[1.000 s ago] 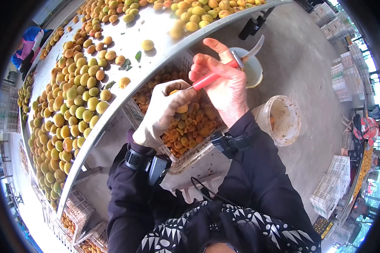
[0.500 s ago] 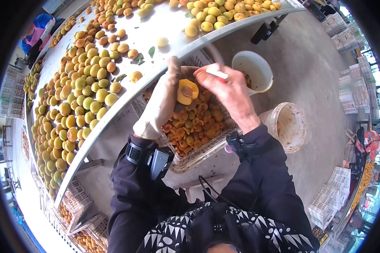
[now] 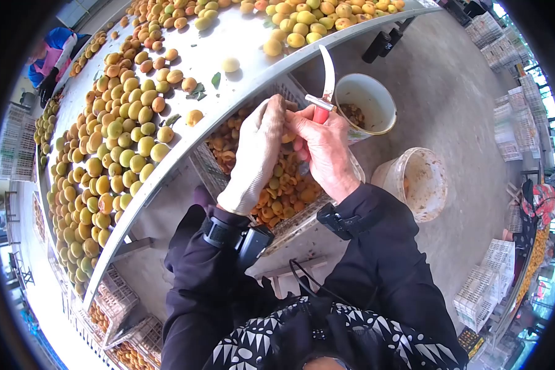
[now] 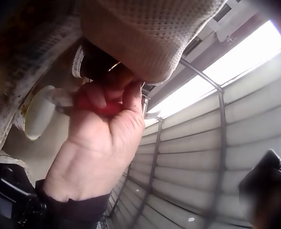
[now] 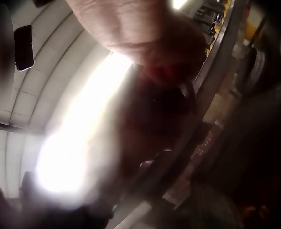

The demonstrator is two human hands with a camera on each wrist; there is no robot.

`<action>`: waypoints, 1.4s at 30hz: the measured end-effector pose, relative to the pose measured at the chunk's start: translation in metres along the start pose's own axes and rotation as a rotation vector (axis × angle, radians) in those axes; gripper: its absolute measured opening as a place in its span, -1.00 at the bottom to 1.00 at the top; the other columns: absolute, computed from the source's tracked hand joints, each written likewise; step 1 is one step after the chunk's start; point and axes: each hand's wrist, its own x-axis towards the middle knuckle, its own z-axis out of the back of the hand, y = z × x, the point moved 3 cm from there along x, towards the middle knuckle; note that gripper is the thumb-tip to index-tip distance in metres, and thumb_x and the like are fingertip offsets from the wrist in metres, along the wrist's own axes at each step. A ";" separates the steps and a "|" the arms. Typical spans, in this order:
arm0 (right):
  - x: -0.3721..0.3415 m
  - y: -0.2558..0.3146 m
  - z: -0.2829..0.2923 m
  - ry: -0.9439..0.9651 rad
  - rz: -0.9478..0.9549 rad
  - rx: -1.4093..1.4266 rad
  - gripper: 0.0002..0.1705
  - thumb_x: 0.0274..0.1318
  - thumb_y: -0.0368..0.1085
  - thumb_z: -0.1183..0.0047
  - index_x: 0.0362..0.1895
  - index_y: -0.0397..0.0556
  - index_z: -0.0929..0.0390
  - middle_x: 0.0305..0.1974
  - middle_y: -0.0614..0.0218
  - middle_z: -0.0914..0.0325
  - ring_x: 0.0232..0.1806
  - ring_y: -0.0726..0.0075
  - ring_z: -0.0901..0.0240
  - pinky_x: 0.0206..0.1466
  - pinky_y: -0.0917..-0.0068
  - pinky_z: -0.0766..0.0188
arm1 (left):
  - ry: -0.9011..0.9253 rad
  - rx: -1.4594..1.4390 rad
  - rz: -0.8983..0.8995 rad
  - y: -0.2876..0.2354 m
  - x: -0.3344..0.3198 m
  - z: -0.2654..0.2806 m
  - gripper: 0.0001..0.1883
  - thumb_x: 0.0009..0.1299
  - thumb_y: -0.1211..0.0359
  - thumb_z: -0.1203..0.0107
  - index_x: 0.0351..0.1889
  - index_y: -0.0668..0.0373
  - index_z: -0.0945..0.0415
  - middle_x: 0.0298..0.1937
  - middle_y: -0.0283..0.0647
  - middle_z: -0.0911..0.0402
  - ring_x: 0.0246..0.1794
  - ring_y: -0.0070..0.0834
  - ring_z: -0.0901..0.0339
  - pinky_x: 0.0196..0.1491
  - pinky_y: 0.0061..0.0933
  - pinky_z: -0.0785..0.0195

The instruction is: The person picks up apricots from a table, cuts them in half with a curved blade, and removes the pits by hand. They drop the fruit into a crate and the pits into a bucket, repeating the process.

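Hands and knife [image 3: 328, 73] blocked the way over the crate's [image 3: 299, 226] far end.
The table edge [image 3: 351, 32] ran along the crate's far left side; the left hand [image 3: 257, 154] and right hand [image 3: 328, 151] hung above it. To its right stood two buckets [image 3: 376, 102], with room over the floor [image 3: 468, 179] beyond.

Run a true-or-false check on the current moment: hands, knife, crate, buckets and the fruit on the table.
1. The right hand grips the red handle of a knife. True.
2. The left hand is bare. False: it wears a pale knitted glove.
3. The curved blade points down into the crate. False: it points up and away from the person, above the grip.
4. Cut fruit lies in the crate below the hands. True.
5. The whole fruit on the table is packed in buckets. False: it lies loose on the surface.
6. Two buckets stand to the right of the crate. True.
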 end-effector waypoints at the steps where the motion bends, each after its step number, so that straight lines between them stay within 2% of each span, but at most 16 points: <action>1: -0.001 -0.001 -0.002 -0.010 -0.009 0.020 -0.79 0.09 -0.25 -0.28 -0.49 -0.06 -0.58 -0.53 0.44 -0.57 -0.65 0.72 -0.31 -0.62 0.74 -0.20 | -0.001 0.003 -0.001 0.005 0.000 0.001 -0.55 0.58 0.06 0.17 -0.08 0.30 -0.53 -0.26 -0.23 -0.59 -0.30 -0.57 -0.46 -0.17 -0.47 -0.40; 3: -0.003 -0.002 -0.007 -0.016 -0.023 0.003 -0.77 0.11 -0.19 -0.28 -0.44 -0.06 -0.58 -0.53 0.44 -0.57 -0.63 0.73 -0.33 -0.62 0.74 -0.23 | -0.104 -0.019 -0.011 0.008 0.000 0.004 -0.60 0.58 0.12 0.12 -0.16 0.30 -0.52 -0.36 -0.28 -0.57 -0.37 -0.61 -0.44 -0.24 -0.50 -0.37; 5: -0.009 0.004 -0.016 -0.048 0.032 -0.171 -0.74 0.17 -0.14 -0.25 -0.40 -0.05 -0.58 -0.55 0.44 -0.56 -0.64 0.74 -0.33 -0.62 0.75 -0.24 | -0.142 -0.043 -0.001 0.004 -0.003 0.005 -0.60 0.58 0.12 0.12 -0.21 0.30 -0.52 -0.42 -0.30 -0.54 -0.43 -0.63 -0.41 -0.30 -0.54 -0.34; 7: -0.008 0.002 -0.017 -0.053 0.044 -0.148 -0.71 0.22 -0.11 -0.20 -0.41 -0.04 -0.55 -0.60 0.45 -0.52 -0.68 0.74 -0.29 -0.63 0.74 -0.22 | -0.269 0.071 -0.019 -0.002 -0.003 0.011 -0.49 0.56 -0.05 0.15 -0.18 0.26 -0.53 -0.37 -0.33 -0.52 -0.42 -0.63 -0.37 -0.24 -0.53 -0.31; 8: -0.004 0.003 -0.013 -0.068 0.050 -0.090 -0.70 0.24 -0.11 -0.18 -0.44 -0.03 -0.53 -0.63 0.46 -0.49 -0.70 0.73 -0.27 -0.65 0.73 -0.19 | -0.282 0.064 -0.018 0.001 0.002 0.016 -0.48 0.55 -0.07 0.16 -0.15 0.24 -0.51 -0.40 -0.32 -0.49 -0.45 -0.64 -0.37 -0.37 -0.58 -0.30; 9: -0.001 0.005 -0.009 -0.083 0.054 -0.035 -0.69 0.25 -0.11 -0.17 -0.46 -0.02 -0.52 -0.65 0.48 -0.46 -0.72 0.72 -0.25 -0.66 0.73 -0.17 | -0.283 0.064 -0.019 0.002 0.003 0.020 -0.48 0.55 -0.07 0.16 -0.15 0.24 -0.51 -0.40 -0.32 -0.49 -0.45 -0.64 -0.37 -0.37 -0.58 -0.30; 12: 0.013 0.021 -0.001 0.001 0.125 0.258 -0.67 0.27 -0.11 -0.15 -0.48 -0.02 -0.49 -0.64 0.48 -0.42 -0.73 0.70 -0.18 -0.70 0.67 -0.08 | -0.215 -0.108 0.086 0.004 0.000 0.023 -0.37 0.57 -0.16 0.34 -0.13 0.22 -0.53 -0.43 -0.30 -0.51 -0.53 -0.65 -0.41 -0.55 -0.69 -0.26; 15: 0.014 0.040 -0.005 0.108 0.278 0.479 -0.69 0.28 -0.15 -0.14 -0.47 -0.03 -0.48 -0.64 0.53 -0.33 -0.71 0.73 -0.08 -0.66 0.65 -0.08 | -0.199 -0.090 0.166 0.011 -0.002 0.018 -0.32 0.56 -0.19 0.39 -0.17 0.23 -0.55 -0.46 -0.31 -0.50 -0.61 -0.66 -0.37 -0.56 -0.67 -0.25; 21: 0.003 0.056 -0.022 0.186 0.495 0.534 -0.71 0.30 -0.16 -0.13 -0.44 -0.02 -0.47 -0.62 0.53 -0.34 -0.70 0.72 -0.07 -0.59 0.62 -0.12 | -0.237 -0.047 0.168 0.019 -0.008 0.002 -0.32 0.56 -0.19 0.38 -0.20 0.22 -0.55 -0.48 -0.36 -0.45 -0.66 -0.66 -0.27 -0.60 -0.65 -0.16; 22: 0.002 0.054 -0.025 0.158 0.506 0.536 -0.72 0.30 -0.17 -0.12 -0.43 -0.02 -0.47 -0.59 0.51 -0.37 -0.70 0.72 -0.08 -0.59 0.62 -0.11 | -0.265 -0.095 0.208 0.018 -0.011 0.000 -0.31 0.56 -0.17 0.33 -0.19 0.32 -0.54 -0.43 -0.26 -0.51 -0.40 -0.53 -0.36 -0.26 -0.45 -0.26; 27: 0.003 0.045 -0.031 0.098 0.559 0.441 -0.74 0.31 -0.19 -0.11 -0.39 -0.07 -0.46 -0.51 0.42 -0.43 -0.66 0.70 -0.13 -0.57 0.62 -0.14 | -0.294 -0.158 0.176 0.016 -0.011 -0.002 -0.34 0.57 -0.14 0.31 -0.21 0.32 -0.54 -0.43 -0.25 -0.50 -0.40 -0.53 -0.36 -0.26 -0.44 -0.26; 32: -0.004 0.038 -0.037 0.147 0.637 0.325 -0.78 0.27 -0.24 -0.16 -0.28 -0.16 -0.53 -0.47 0.39 -0.51 -0.52 0.66 -0.33 -0.47 0.62 -0.27 | -0.329 -0.108 0.090 0.015 -0.015 -0.002 -0.42 0.59 -0.06 0.29 -0.20 0.30 -0.51 -0.43 -0.26 -0.49 -0.40 -0.52 -0.37 -0.27 -0.46 -0.26; 35: -0.006 0.033 -0.039 0.039 0.726 0.108 -0.80 0.26 -0.26 -0.17 -0.28 -0.17 -0.56 -0.46 0.43 -0.53 -0.48 0.64 -0.38 -0.40 0.63 -0.32 | -0.390 -0.026 -0.048 0.009 -0.020 -0.003 -0.52 0.61 0.04 0.26 -0.17 0.28 -0.49 -0.43 -0.24 -0.49 -0.41 -0.50 -0.38 -0.27 -0.43 -0.29; 37: -0.008 0.030 -0.039 -0.032 0.776 -0.054 -0.81 0.24 -0.28 -0.19 -0.28 -0.17 -0.57 -0.45 0.44 -0.55 -0.43 0.64 -0.41 -0.31 0.62 -0.36 | -0.389 0.191 -0.182 0.003 -0.022 -0.004 -0.61 0.61 0.13 0.24 -0.13 0.28 -0.47 -0.41 -0.19 -0.51 -0.39 -0.47 -0.43 -0.23 -0.38 -0.34; 38: -0.009 0.030 -0.041 -0.040 0.797 -0.057 -0.81 0.24 -0.27 -0.20 -0.29 -0.16 -0.58 -0.46 0.44 -0.55 -0.43 0.63 -0.40 -0.32 0.61 -0.36 | -0.432 0.147 -0.258 0.009 -0.020 -0.006 -0.64 0.60 0.16 0.23 -0.11 0.27 -0.46 -0.37 -0.14 -0.55 -0.36 -0.43 -0.48 -0.22 -0.36 -0.37; 42: -0.006 0.027 -0.039 -0.083 0.754 -0.080 -0.82 0.22 -0.27 -0.21 -0.30 -0.14 -0.58 -0.48 0.43 -0.53 -0.44 0.59 -0.40 -0.33 0.59 -0.35 | -0.406 0.194 -0.185 0.005 -0.024 -0.008 -0.66 0.59 0.16 0.19 -0.04 0.26 -0.43 -0.30 -0.09 -0.59 -0.34 -0.37 -0.53 -0.19 -0.33 -0.40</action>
